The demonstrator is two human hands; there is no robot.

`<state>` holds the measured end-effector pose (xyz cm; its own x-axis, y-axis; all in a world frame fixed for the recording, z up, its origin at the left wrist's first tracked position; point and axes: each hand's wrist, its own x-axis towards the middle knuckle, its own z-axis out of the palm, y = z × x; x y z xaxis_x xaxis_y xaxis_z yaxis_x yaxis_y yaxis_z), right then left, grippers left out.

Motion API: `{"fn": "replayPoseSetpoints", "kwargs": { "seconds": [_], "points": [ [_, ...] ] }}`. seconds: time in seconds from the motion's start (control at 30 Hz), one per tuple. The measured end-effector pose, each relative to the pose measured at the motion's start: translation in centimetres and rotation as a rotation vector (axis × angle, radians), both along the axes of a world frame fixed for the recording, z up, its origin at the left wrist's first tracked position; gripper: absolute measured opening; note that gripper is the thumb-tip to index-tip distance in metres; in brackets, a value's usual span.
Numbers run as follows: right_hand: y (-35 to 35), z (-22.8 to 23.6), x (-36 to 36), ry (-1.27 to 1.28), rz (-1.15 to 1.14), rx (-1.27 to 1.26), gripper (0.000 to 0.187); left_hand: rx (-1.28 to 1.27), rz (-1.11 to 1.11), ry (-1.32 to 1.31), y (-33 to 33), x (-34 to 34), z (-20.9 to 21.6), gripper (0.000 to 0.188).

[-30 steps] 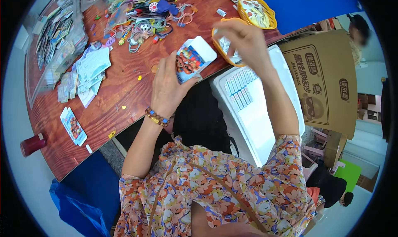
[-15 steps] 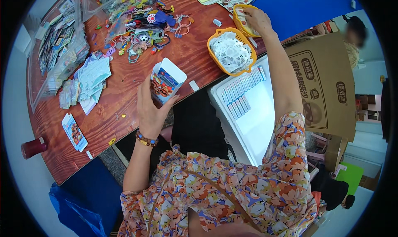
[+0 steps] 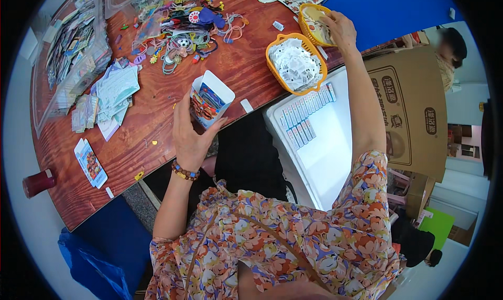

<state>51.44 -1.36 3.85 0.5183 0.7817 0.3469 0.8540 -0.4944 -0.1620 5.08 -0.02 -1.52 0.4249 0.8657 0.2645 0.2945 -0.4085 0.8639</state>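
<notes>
My left hand (image 3: 189, 135) holds a small white printed package (image 3: 210, 99), open at its top end, above the near edge of the reddish wooden table (image 3: 152, 142). A bead bracelet sits on that wrist. My right hand (image 3: 341, 30) reaches far out, its fingers inside a yellow basket (image 3: 309, 12) at the table's far side. A second yellow basket (image 3: 294, 64), full of small white packets, stands just nearer. Whether the right hand grips anything in the basket is hidden.
A white foam box (image 3: 325, 142) with rows of small packets (image 3: 306, 114) stands at my right, a brown cardboard box (image 3: 414, 111) behind it. Coloured cords and charms (image 3: 183, 30), card stacks (image 3: 110, 93), a printed card (image 3: 90, 162) and a dark red cup (image 3: 36, 182) lie on the table.
My left hand has drawn the package down and toward me. My right hand has moved from the nearer basket out to the farther yellow basket.
</notes>
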Motion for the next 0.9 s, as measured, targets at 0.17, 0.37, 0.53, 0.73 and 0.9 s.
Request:
{"fn": "replayPoseSetpoints", "kwargs": {
  "seconds": [0.17,0.37,0.53,0.73,0.9],
  "points": [
    [-1.2,-0.5,1.6,-0.026,-0.007,0.144,0.031,0.008,-0.014,-0.006,0.1,0.4,-0.1,0.080],
    [-0.6,5.5,-15.1,0.753,0.365,0.281,0.016,0.091,0.018,0.029,0.8,-0.1,0.1,0.077],
    [-1.3,6.5,-25.7,0.973,0.572,0.046,0.009,0.196,0.079,0.110,1.6,-0.6,0.3,0.080],
    [0.0,4.9,-29.8,0.420,0.631,-0.017,0.013,0.239,0.082,0.114,1.5,-0.9,0.7,0.086],
    [1.1,3.8,-30.3,0.539,0.754,0.052,0.020,0.161,0.114,0.100,1.8,-2.4,0.8,0.085]
  ]
}}
